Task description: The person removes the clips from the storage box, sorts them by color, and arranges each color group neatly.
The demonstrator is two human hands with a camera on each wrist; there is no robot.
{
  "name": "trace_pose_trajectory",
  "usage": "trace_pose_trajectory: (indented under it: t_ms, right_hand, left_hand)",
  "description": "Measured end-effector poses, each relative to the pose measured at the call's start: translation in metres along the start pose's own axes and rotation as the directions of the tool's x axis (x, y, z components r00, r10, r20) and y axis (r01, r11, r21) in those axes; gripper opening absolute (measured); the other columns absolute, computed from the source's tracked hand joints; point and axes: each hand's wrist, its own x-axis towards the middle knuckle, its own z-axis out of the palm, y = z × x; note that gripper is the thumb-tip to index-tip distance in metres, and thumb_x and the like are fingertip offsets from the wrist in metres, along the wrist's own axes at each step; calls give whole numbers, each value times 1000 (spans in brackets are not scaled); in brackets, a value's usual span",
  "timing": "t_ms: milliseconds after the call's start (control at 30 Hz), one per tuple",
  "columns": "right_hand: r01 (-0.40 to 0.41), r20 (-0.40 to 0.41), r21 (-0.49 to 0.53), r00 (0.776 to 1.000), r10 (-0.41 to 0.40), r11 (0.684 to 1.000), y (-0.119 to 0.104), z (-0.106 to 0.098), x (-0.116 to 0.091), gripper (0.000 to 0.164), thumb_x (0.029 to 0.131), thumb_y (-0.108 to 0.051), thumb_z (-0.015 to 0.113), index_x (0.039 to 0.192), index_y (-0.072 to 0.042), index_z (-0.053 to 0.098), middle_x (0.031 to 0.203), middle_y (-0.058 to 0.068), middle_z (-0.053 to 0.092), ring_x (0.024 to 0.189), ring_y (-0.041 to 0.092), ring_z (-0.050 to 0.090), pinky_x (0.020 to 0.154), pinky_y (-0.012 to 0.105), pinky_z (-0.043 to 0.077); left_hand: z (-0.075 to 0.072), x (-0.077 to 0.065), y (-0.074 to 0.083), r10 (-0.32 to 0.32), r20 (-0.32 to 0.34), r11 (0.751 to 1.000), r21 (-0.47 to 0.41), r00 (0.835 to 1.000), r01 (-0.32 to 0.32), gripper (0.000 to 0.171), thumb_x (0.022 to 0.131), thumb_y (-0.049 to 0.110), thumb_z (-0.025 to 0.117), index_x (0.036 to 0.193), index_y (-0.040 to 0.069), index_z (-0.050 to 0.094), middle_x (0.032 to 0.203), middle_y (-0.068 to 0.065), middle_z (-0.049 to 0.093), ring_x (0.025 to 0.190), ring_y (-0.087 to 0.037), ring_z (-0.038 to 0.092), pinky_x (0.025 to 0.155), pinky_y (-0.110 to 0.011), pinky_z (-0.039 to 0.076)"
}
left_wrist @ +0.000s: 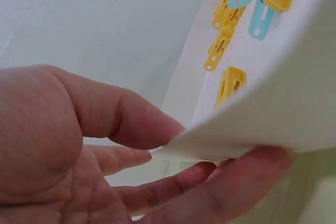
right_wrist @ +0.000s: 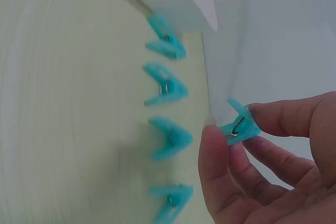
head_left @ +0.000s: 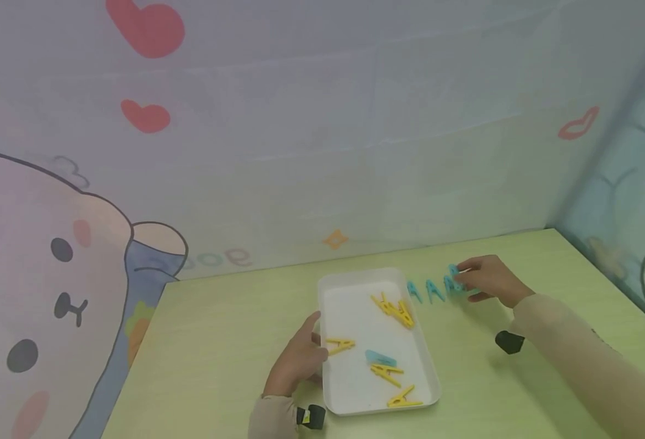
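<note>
My right hand [head_left: 489,280] pinches a blue clothespin [right_wrist: 241,124] between thumb and fingertips, held above the table at the back right. Beneath and to the left of it, several blue clothespins [right_wrist: 165,87] lie in a row on the table, beside the right wall of a white tray [head_left: 350,396]. My left hand [head_left: 300,353] grips the tray's left rim, thumb over the edge and fingers underneath, as the left wrist view shows. Inside the tray are several yellow clothespins [head_left: 405,397] and a blue clothespin [head_left: 381,358] next to a yellow one.
The pale green table [head_left: 218,341] runs back to a wall covering [head_left: 300,152] printed with hearts and a bear. Another covering [head_left: 635,201] borders its right side. Black wrist devices [head_left: 509,342] sit at both wrists.
</note>
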Motion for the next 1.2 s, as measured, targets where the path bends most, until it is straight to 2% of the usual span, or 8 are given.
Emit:
trace_pose_trajectory:
  t_ms: [533,700,800,933,1067,1200]
  right_hand:
    - [-107,-117,-99,989,96,989,37,-60,0,64,96,-18,55,138,24,32,137,44,36,118,53,49,79,38,60]
    - [-117,-149,-161,985,93,980,46,-70,-2,63,96,-20,56,136,25,35,135,45,37,115,55,50,76,37,61]
    - [-119,-167,-203,982,85,972,52,-73,-3,62,95,-21,57,133,25,38,131,45,40,108,52,56,73,37,61]
    - [-149,-196,-260,976,99,954,60,-75,0,59,93,-21,58,127,25,43,124,44,47,86,38,68,68,37,61]
    - [-188,-213,-330,970,121,925,66,-75,4,56,92,-22,57,122,25,48,119,42,52,71,25,68,65,38,60]
    - [-192,-201,-381,972,122,904,71,-75,8,55,92,-23,57,121,24,50,116,40,56,68,23,67,67,41,59]
  left_hand:
    - [-2,2,0,-7,-26,1000,26,1000,8,87,77,-8,51,158,10,24,128,-27,49,86,-32,60,51,-40,58]
    - [-3,1,0,-23,-13,1000,7,1000,23,88,77,-8,52,158,11,23,129,-27,49,80,-31,62,49,-40,58]
    - [-3,1,-1,-34,-5,999,-8,999,34,87,78,-8,52,158,12,23,130,-27,48,78,-31,62,49,-41,58]
    - [-3,2,-2,-32,-6,999,-2,999,32,87,79,-8,53,158,12,23,129,-26,48,78,-31,62,49,-41,58]
    - [-3,2,-3,-19,-7,1000,-4,1000,19,88,77,-9,52,158,11,24,127,-27,49,79,-31,62,49,-41,58]
    - [-3,2,-2,-23,-6,1000,-14,1000,23,88,77,-9,52,158,12,24,127,-27,49,78,-32,62,49,-41,58]
